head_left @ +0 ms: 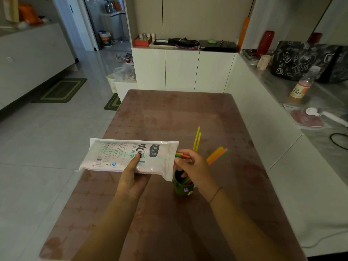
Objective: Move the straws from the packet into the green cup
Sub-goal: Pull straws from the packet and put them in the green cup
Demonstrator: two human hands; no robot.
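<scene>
Head view: extraction step is in hand. My left hand (131, 178) is gripping the packet (113, 157) from below, thumb pressing on the printed face, and is holding it roughly level above the table (169, 113), open mouth pointing right. My right hand (192, 166) is pinching the ends of a few straws (181, 155) that are protruding from that mouth; orange and green tips are showing. Cup (181, 188) is standing on the table directly below my right hand, with the packet's mouth corner overlapping its rim from this angle. Yellow straws (196, 140) are rising behind my right hand and slanted straws (218, 154) are leaning out to the right. My hand is hiding their lower parts, so I am only judging that they are standing in the cup.

Next move, as I am judging it: draw the pinched straws rightward until clear of the mouth, tip them upright, lower them into the cup. Cup opening is partly taken up, so the ends are needing a gap.

Clearances: table surface is showing beyond and right of the cup, giving room for the pull. Packet's closed end is overhanging the left table edge, above the floor.
</scene>
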